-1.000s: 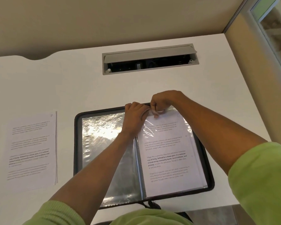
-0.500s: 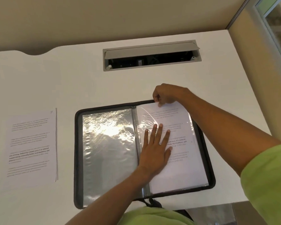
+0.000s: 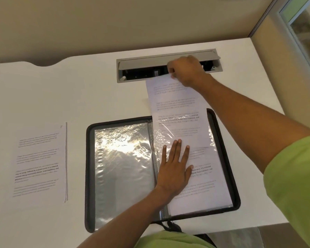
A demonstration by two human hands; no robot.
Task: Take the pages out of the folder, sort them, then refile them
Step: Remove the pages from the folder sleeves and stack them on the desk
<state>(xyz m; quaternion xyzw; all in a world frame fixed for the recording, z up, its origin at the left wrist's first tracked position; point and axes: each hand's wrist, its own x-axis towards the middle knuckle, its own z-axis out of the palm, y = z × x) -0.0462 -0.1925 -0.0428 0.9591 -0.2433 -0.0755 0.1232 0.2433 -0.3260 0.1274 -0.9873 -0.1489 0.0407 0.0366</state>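
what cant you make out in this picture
Head view:
- Print on the page half out of the sleeve: too small and blurred to read.
- Grip of the right hand on its top edge: motion blur, fingertips curled under.
- Sheet count of the stack on the left: edges too thin.
- Text of the filed page in the folder: middle lines covered by the left hand.

Printed paragraphs on the loose sheets [image 3: 39, 163], upper page [image 3: 175, 104] and lower page [image 3: 204, 187] are blurred; only the lower page's bold "local traditions, and" is readable.
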